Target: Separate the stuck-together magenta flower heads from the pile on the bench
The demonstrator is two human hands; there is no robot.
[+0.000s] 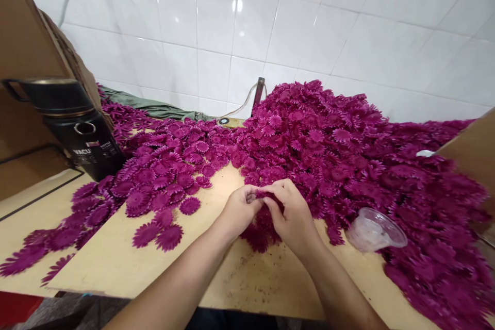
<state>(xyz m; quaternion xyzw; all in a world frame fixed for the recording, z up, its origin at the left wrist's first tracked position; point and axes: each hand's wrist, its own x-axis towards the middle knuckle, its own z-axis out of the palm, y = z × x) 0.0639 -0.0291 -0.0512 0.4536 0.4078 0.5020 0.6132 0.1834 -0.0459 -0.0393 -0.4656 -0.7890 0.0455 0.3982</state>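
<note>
Both my hands meet over the front edge of a big heap of magenta artificial flower pieces [317,134]. Pinched between the fingertips of my left hand [244,207] and my right hand [288,209] is a magenta flower piece [263,194], mostly hidden by the fingers. My right thumb and fingers curl round its right side, while the left fingers close on its left end. Below the hands, more flower pieces [260,234] lie on the wooden board [240,273]. A smaller spread of flower pieces [162,180] lies to the left.
A black vacuum bottle [77,126] stands at the left before a cardboard box [31,51]. On the right, a clear plastic cup [375,231] with whitish contents sits tilted among the flowers. Another cardboard piece [472,149] is at far right; a white tiled wall [216,20] rises behind.
</note>
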